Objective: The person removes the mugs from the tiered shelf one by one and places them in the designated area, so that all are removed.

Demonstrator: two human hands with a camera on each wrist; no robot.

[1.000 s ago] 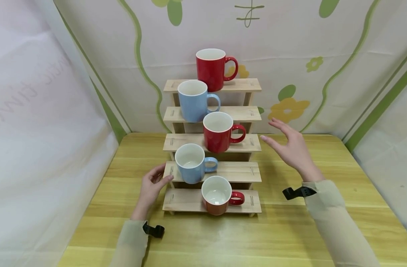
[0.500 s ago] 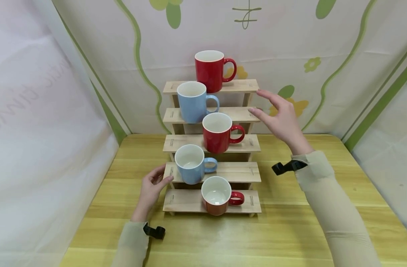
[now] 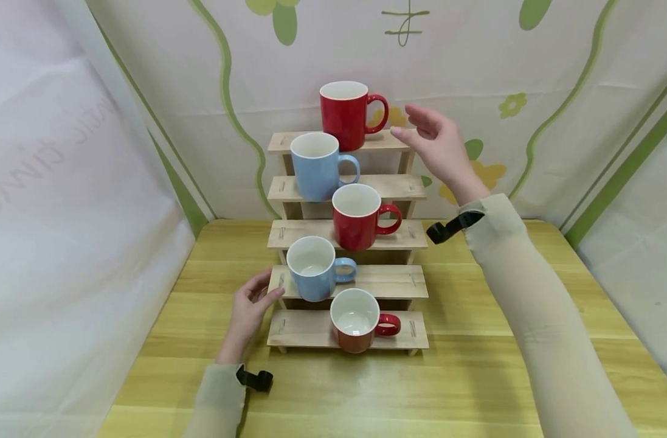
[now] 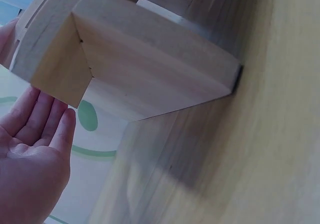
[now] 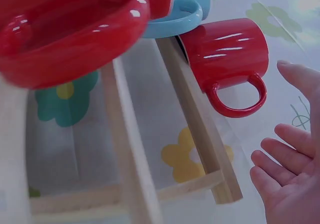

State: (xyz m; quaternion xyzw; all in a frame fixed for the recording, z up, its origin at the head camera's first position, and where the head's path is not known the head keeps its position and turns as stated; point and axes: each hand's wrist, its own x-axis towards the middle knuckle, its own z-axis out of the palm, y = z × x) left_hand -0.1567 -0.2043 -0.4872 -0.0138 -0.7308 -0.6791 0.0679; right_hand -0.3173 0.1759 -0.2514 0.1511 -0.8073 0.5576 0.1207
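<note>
A light wooden tiered rack (image 3: pixel 300 328) carries red and light-blue mugs, one on each step. My left hand (image 3: pixel 250 310) holds the left end of the second step from the bottom, thumb on top and fingers below; the left wrist view shows those fingers (image 4: pixel 42 116) at the board's underside. Beside the top step, my right hand (image 3: pixel 434 140) is raised with thumb and fingers apart and holds nothing. The top red mug (image 3: pixel 345 118) is nearest to it, handle toward the hand; in the right wrist view the thumb (image 5: pixel 300 79) appears apart from that mug.
Lower down stand a blue mug (image 3: pixel 315 170), a red mug (image 3: pixel 356 222), another blue mug (image 3: pixel 311 274) and a red mug (image 3: pixel 355 322), all handles rightward. The rack stands on a wood-grain table (image 3: pixel 333 395). A patterned cloth (image 3: pixel 464 61) hangs close behind.
My right hand has risen from beside the middle step and moved left to the top step, near the red mug's handle. The left hand and the mugs have stayed in place.
</note>
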